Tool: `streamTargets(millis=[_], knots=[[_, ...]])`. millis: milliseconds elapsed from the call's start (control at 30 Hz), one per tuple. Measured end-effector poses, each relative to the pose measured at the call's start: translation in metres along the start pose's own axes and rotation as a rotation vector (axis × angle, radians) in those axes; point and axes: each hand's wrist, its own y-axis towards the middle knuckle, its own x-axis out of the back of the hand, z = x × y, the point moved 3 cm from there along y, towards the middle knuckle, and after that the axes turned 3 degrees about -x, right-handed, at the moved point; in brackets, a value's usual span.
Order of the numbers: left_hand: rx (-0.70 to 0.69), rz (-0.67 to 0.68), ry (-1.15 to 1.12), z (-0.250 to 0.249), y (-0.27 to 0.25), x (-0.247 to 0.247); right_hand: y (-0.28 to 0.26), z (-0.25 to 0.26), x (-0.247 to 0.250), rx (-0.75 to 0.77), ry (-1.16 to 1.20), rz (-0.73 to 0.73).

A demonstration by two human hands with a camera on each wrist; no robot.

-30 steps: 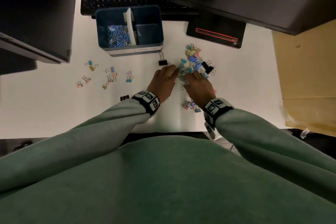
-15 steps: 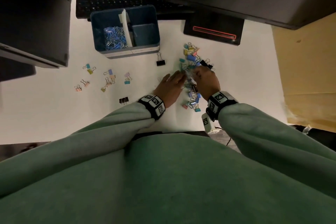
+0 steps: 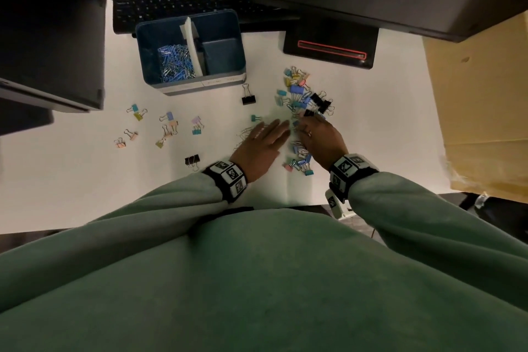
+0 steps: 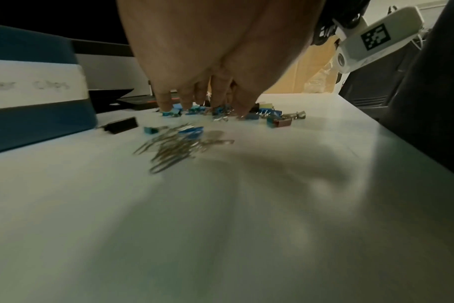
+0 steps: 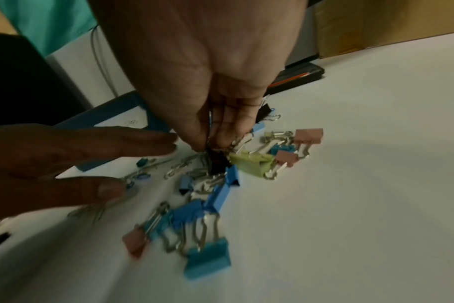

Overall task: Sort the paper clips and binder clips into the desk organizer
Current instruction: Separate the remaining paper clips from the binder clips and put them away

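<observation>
Binder clips [image 3: 303,94] lie heaped on the white desk [image 3: 371,137] right of the blue desk organizer [image 3: 190,50], whose left compartment holds blue paper clips [image 3: 174,63]. More coloured clips [image 3: 168,126] are scattered to the left. The left hand [image 3: 261,146] hovers flat with straight fingers over loose silver paper clips [image 4: 174,147]. The right hand [image 3: 321,140] reaches into the heap, fingertips [image 5: 220,139] pinched on wire handles above a black binder clip [image 5: 217,162]
</observation>
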Motion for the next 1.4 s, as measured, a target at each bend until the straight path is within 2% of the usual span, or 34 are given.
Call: streamTargets(millis=[167, 267, 367, 467, 533, 567, 667, 767, 833, 933, 1000, 1167, 1300, 1400], knots=[[-0.055, 0.063, 0.071, -0.009, 0.008, -0.009, 0.004, -0.008, 0.011, -0.084, 0.082, -0.048], [-0.137, 0.038, 0.130, 0.002, -0.010, -0.010, 0.002, -0.013, 0.014, -0.093, 0.079, -0.063], [-0.162, -0.048, 0.104, 0.016, -0.031, -0.007, -0.002, -0.009, 0.013, -0.010, -0.025, -0.068], [0.040, -0.189, -0.042, 0.033, -0.029, 0.016, -0.006, 0.005, 0.007, 0.097, -0.115, -0.048], [0.209, -0.211, -0.088, 0.048, -0.017, 0.029, -0.006, 0.019, -0.001, 0.133, -0.118, 0.027], [0.241, -0.202, -0.077, 0.054, -0.012, 0.033, -0.004, 0.026, -0.007, 0.157, -0.129, 0.069], [0.218, -0.127, 0.018, 0.065, -0.005, 0.032, 0.004, 0.045, -0.024, 0.174, -0.176, 0.186], [0.303, -0.128, 0.018, 0.070, -0.013, 0.035, 0.014, 0.058, -0.026, 0.160, -0.123, 0.170], [0.363, -0.134, -0.023, 0.069, -0.024, 0.035, 0.018, 0.063, -0.023, 0.168, -0.123, 0.120], [0.401, 0.003, -0.177, 0.059, -0.043, 0.024, 0.015, 0.071, -0.030, 0.233, -0.283, 0.217], [0.416, 0.067, -0.246, 0.050, -0.049, 0.016, 0.011, 0.077, -0.040, 0.276, -0.291, 0.257], [0.535, -0.031, -0.382, 0.051, -0.036, 0.010, 0.011, 0.091, -0.057, 0.257, -0.189, 0.247], [0.563, 0.004, -0.406, 0.054, -0.033, 0.019, 0.017, 0.091, -0.057, 0.223, -0.155, 0.272], [0.568, 0.013, -0.400, 0.056, -0.041, 0.022, 0.021, 0.083, -0.049, 0.176, -0.042, 0.269]])
